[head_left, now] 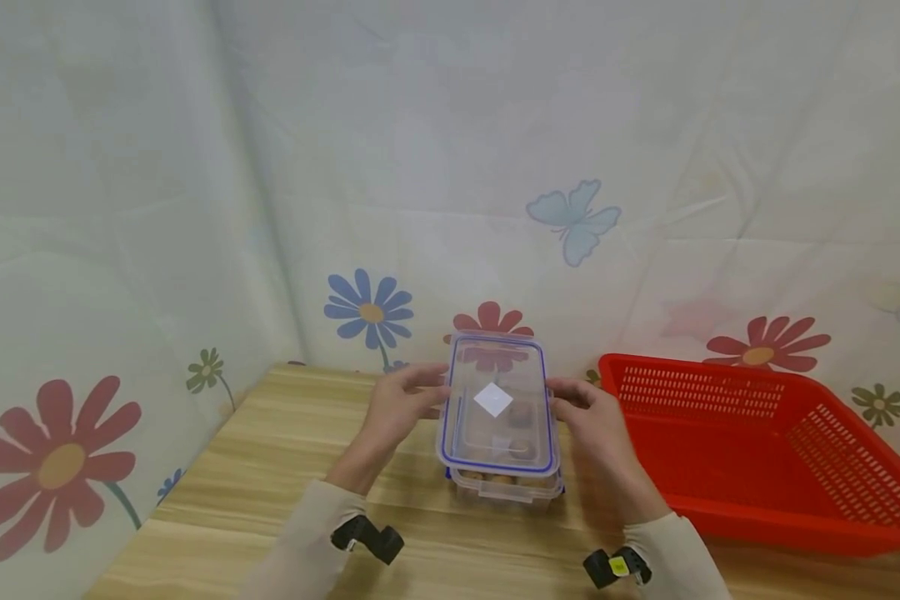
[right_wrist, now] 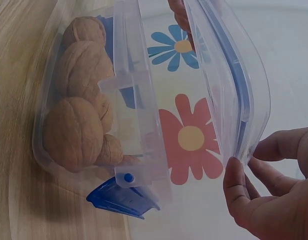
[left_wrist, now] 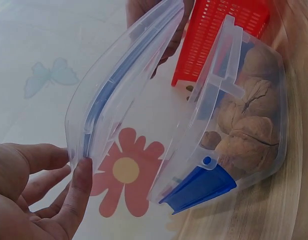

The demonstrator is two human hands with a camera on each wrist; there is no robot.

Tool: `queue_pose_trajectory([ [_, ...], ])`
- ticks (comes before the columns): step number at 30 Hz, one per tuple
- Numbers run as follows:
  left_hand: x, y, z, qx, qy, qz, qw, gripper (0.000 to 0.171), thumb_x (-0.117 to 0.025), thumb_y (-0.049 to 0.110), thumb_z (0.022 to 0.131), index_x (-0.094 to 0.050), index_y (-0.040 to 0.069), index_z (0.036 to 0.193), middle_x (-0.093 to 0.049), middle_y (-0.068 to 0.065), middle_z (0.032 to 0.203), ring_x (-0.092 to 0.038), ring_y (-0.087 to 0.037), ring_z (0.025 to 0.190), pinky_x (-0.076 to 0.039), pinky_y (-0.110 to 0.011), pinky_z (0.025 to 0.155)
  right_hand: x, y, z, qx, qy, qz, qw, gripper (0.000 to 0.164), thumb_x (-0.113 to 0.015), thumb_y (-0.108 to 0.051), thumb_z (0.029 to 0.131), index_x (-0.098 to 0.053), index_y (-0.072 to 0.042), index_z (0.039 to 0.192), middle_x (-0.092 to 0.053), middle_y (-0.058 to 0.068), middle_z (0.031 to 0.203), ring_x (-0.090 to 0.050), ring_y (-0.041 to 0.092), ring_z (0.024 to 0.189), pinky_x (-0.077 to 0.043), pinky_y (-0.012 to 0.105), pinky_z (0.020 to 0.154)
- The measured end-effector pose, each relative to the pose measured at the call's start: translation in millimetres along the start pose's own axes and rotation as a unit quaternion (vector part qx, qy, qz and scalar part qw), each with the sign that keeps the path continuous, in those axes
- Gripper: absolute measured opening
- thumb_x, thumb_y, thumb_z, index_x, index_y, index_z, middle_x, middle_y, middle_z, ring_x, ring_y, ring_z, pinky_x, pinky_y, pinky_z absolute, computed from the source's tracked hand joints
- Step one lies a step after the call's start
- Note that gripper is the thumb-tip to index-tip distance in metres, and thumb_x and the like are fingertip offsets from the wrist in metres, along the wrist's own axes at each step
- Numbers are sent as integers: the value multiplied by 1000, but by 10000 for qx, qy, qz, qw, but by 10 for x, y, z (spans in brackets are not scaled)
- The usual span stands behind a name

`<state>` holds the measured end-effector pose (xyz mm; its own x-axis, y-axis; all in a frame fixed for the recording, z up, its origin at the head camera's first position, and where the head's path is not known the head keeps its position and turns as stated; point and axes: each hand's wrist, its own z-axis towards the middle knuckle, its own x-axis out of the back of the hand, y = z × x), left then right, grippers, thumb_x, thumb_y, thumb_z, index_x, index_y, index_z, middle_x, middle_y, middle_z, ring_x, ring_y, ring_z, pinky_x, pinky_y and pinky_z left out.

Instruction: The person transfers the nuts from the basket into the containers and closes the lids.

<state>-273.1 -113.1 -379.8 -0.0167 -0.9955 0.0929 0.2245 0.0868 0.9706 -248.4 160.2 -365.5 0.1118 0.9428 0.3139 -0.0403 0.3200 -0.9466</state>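
A clear plastic lid (head_left: 498,433) with a blue seal and a white diamond label is held above a clear food container (head_left: 506,493). My left hand (head_left: 395,408) pinches the lid's left edge between thumb and fingers, and my right hand (head_left: 588,414) pinches its right edge. In both wrist views a gap shows between lid and container. Several walnuts (left_wrist: 251,137) lie inside the container, which stands on the table. A blue side latch (left_wrist: 201,187) hangs folded outward in the left wrist view; another blue latch (right_wrist: 124,197) does so in the right wrist view.
A red plastic basket (head_left: 720,508) with slotted walls stands on the wooden table (head_left: 270,467) right of the container. Behind the table hangs a pale cloth (head_left: 435,167) printed with flowers and a butterfly.
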Motion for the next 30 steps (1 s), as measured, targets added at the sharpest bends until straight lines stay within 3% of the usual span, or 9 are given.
queue_pose_trajectory([
  [12,-24,-22,15,69,34,-179,9998,31,-66,1,100,-73,-1,130,-74,-19,119,-75,-30,98,-67,-38,82,67,-6,-22,-174,-59,89,9998,35,-57,-13,107,-68,-6,140,-64,18,143,-60,34,122,-50,51,112],
  [18,-39,-28,31,-201,67,31,9998,32,-73,-3,96,-76,3,127,-77,-15,110,-75,-29,101,-65,-38,87,136,-41,-47,-13,16,126,9999,35,-54,-14,109,-68,-5,140,-65,18,140,-62,33,119,-52,46,111],
  [24,-74,-9,54,-481,233,419,9977,32,-80,2,92,-79,7,123,-79,-10,104,-74,-26,101,-64,-38,90,216,-74,-77,233,-45,60,9997,35,-60,-15,108,-67,-6,141,-65,16,140,-60,31,120,-51,41,111],
  [30,-78,57,61,-633,245,290,9973,31,-79,1,91,-79,6,122,-79,-11,105,-75,-26,101,-65,-36,88,302,-111,-80,464,-236,-59,9986,38,-66,-19,107,-65,-7,144,-66,15,137,-58,30,120,-51,35,103],
])
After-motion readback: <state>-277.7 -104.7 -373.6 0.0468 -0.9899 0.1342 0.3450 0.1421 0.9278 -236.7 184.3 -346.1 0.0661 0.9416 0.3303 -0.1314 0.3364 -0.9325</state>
